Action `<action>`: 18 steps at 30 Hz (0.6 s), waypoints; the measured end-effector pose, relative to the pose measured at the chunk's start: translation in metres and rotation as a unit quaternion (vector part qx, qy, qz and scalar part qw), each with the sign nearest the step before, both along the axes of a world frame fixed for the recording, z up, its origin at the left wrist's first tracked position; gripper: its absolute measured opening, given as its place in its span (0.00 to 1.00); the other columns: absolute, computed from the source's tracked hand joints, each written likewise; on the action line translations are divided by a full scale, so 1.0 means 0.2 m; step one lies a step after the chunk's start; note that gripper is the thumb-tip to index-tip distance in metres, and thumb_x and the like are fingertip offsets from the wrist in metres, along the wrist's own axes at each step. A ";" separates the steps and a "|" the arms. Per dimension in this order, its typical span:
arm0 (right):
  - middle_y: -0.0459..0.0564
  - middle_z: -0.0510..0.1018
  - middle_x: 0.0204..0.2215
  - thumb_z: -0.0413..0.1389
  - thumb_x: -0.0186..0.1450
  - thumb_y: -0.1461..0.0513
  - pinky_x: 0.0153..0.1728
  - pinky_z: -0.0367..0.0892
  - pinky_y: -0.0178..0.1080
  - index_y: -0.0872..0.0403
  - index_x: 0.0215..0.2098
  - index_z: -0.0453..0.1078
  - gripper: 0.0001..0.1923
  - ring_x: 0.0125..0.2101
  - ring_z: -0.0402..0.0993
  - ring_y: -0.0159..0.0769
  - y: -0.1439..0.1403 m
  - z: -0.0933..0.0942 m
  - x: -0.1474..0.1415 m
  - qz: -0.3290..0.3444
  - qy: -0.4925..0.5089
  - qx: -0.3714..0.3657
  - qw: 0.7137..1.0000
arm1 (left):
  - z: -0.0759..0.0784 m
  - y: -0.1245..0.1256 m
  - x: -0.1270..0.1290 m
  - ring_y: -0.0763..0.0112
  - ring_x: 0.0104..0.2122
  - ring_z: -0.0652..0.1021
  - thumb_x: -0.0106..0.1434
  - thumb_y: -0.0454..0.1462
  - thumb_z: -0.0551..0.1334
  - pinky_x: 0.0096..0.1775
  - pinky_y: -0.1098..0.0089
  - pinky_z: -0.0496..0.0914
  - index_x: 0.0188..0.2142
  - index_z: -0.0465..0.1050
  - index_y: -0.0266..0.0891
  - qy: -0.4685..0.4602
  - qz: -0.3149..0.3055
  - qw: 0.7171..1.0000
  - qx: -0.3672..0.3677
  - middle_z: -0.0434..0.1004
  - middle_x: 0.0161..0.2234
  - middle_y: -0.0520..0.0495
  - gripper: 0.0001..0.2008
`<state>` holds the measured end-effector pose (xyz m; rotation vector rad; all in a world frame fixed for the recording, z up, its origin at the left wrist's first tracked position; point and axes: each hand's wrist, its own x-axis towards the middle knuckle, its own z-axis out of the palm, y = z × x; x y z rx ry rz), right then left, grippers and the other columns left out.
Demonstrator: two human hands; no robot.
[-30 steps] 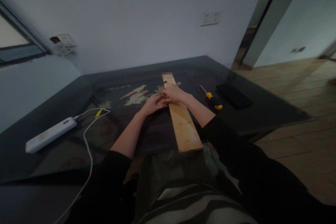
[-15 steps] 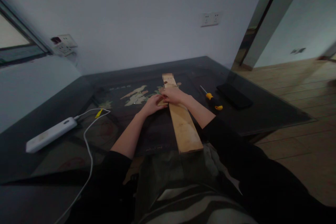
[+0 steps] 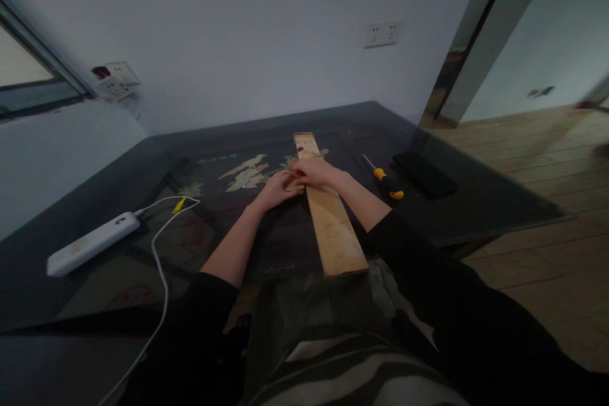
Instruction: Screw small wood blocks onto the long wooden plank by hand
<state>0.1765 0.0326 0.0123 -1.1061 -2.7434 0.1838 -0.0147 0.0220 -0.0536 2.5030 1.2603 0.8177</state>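
A long, pale wooden plank [image 3: 333,222] lies flat on a dark glass-topped table [image 3: 476,203], running from the near edge (its near end juts slightly past the rim, over the person's lap) away toward the wall. Both hands meet on it a little beyond its middle.

The right hand [image 3: 316,172] lies across the top of the plank, palm down, fingers curled toward the left edge. The left hand [image 3: 276,190] rests on the table just beside that same edge, its fingertips [image 3: 292,185] touching the wood where the right hand's fingers come down. The fingers of both hands are bent close together around one spot; something small may be pinched there, but the picture is too dim and small to tell whether either hand holds anything.

Judging from this pose, the step is fine fingertip work at the plank's left edge. Doing it well likely means keeping the right palm's weight on the wood so the plank cannot slide on the slick glass, and letting the left fingers do the small adjusting.

Further out, to the right of the plank and apart from it, a screwdriver with a yellow and black handle [image 3: 387,185] lies on the glass, untouched, and just beyond it a dark phone [image 3: 425,173]. Well to the left sits a white power bank [image 3: 90,244] with a white cable [image 3: 159,254] curling from it toward the near edge. White wall sockets [image 3: 382,33] sit on the wall behind.
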 end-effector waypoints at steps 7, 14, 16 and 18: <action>0.50 0.78 0.35 0.57 0.63 0.68 0.31 0.52 0.34 0.57 0.36 0.74 0.05 0.34 0.67 0.33 0.01 0.01 0.00 0.005 0.015 -0.025 1.000 | -0.01 0.01 -0.01 0.53 0.52 0.75 0.57 0.48 0.68 0.55 0.55 0.68 0.48 0.75 0.38 0.004 -0.004 1.000 -0.005 0.77 0.49 0.39 0.22; 0.51 0.79 0.34 0.59 0.66 0.61 0.30 0.50 0.35 0.56 0.37 0.75 0.06 0.32 0.68 0.33 0.01 0.02 0.00 -0.033 0.049 0.011 0.998 | -0.02 0.02 -0.01 0.52 0.51 0.75 0.57 0.48 0.68 0.53 0.56 0.69 0.48 0.75 0.37 0.027 0.025 0.999 -0.009 0.77 0.49 0.37 0.24; 0.52 0.79 0.35 0.59 0.67 0.59 0.30 0.51 0.35 0.56 0.37 0.75 0.07 0.33 0.69 0.34 0.01 0.02 0.00 -0.047 0.051 0.023 0.997 | -0.02 0.02 -0.01 0.52 0.50 0.75 0.56 0.48 0.69 0.52 0.56 0.69 0.48 0.74 0.37 0.034 0.031 0.999 -0.012 0.77 0.48 0.38 0.24; 0.52 0.80 0.36 0.58 0.68 0.58 0.30 0.51 0.35 0.55 0.38 0.75 0.08 0.34 0.70 0.35 0.01 0.02 0.00 -0.063 0.053 0.034 0.996 | -0.02 0.02 -0.01 0.52 0.50 0.75 0.56 0.48 0.69 0.52 0.55 0.68 0.51 0.73 0.37 0.035 0.031 0.999 -0.014 0.77 0.49 0.37 0.26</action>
